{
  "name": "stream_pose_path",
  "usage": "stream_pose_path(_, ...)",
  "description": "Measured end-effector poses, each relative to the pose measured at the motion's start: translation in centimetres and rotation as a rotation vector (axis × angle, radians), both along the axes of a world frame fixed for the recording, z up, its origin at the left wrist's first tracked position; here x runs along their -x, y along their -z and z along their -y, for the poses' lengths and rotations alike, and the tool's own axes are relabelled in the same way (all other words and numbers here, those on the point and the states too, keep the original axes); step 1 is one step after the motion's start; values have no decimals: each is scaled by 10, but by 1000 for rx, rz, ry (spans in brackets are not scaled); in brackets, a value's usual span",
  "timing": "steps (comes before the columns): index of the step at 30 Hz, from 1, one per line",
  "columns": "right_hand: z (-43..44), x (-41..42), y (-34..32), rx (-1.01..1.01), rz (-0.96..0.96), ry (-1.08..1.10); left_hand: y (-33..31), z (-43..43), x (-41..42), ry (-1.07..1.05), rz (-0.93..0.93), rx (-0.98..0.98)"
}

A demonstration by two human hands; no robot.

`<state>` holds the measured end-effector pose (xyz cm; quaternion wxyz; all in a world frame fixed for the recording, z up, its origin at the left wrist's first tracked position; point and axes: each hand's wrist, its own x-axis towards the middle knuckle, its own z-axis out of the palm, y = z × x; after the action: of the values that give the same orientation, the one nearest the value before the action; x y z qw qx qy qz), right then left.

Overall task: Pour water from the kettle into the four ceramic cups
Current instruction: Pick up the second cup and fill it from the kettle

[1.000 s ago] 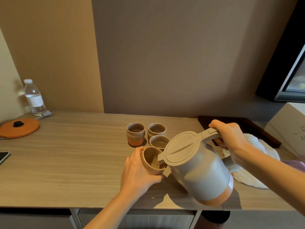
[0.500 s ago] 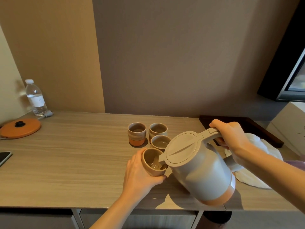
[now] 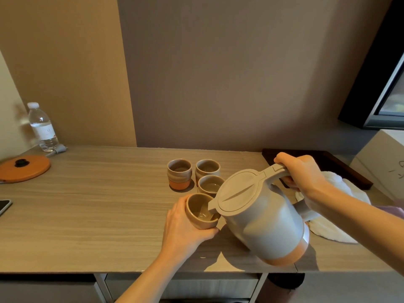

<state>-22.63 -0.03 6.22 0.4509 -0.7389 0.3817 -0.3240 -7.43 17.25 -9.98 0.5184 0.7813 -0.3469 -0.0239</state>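
My right hand (image 3: 303, 172) grips the handle of a grey kettle (image 3: 262, 217) with an orange base band, tilted to the left above the counter. Its spout hangs over a tan ceramic cup (image 3: 200, 212) that my left hand (image 3: 183, 228) holds, tipped toward the kettle. Water shows in the bottom of that cup. Three more cups stand behind it: one with an orange base (image 3: 179, 173), one at the back (image 3: 207, 168), and one nearest the kettle (image 3: 209, 184), partly hidden by the lid.
The wooden counter (image 3: 98, 204) carries an orange kettle base (image 3: 24, 168) and a water bottle (image 3: 42, 127) at far left, and a phone (image 3: 4, 206) at the left edge. A white cloth (image 3: 336, 206) and dark tray (image 3: 341, 165) lie to the right.
The kettle stays tilted over the held cup; both hands keep their hold. The view has shifted slightly, and the water in the cup looks a little higher.
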Motion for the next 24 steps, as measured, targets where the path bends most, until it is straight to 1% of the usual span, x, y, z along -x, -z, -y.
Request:
stream_pose_path(10,0,-1,0,5,-13,-8,5,1,2,-6,-49,23)
stream_pose_path(24,-2,-2,-1,24,-24,-12,8,4,4,-32,-94,3)
